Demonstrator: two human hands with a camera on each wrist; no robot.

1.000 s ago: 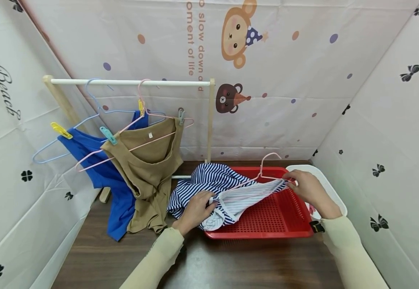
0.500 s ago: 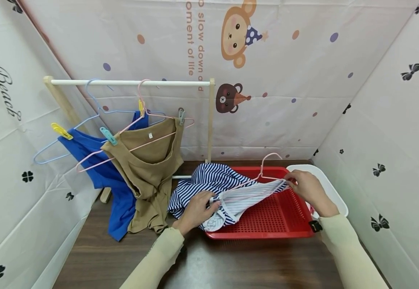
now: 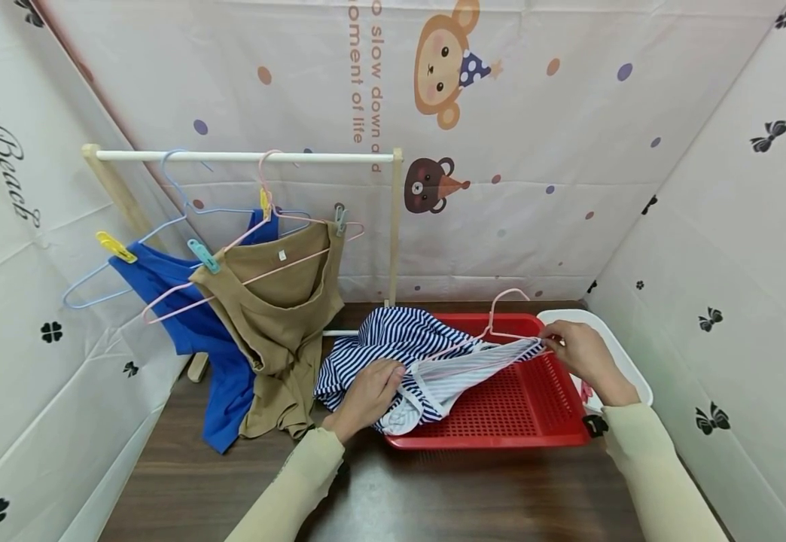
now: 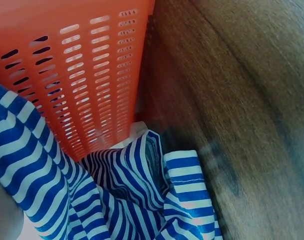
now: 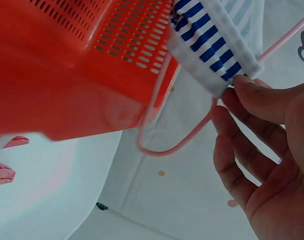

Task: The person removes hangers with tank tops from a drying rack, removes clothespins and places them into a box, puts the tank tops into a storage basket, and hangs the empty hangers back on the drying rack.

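A navy-and-white striped tank top (image 3: 393,331) lies bunched over the left side of a red plastic basket (image 3: 495,440), its white inside partly showing. Through it runs a pink hanger (image 3: 491,320), hook upward. My left hand (image 3: 366,395) grips the top at its left end, thumb against the fingers; in the left wrist view that hand is mostly out of frame and striped folds hang beside the basket wall. My right hand (image 5: 271,130) pinches the trimmed corner of the top between thumb and index finger, right at the hanger's rounded end; its other fingers are loosely bent.
At the left, a rack with a white rail (image 3: 244,156) bears a blue garment (image 3: 223,376) and a brown garment (image 3: 278,301) on hangers, held by yellow and teal clothespins. A white tray (image 3: 610,339) with pink clothespins (image 5: 3,172) stands right of the basket, near the patterned cloth wall.
My right hand has shifted slightly right, drawing the top's corner along toward the hanger's end. My left thumb has moved up against its fingers. The basket and rack have not moved.
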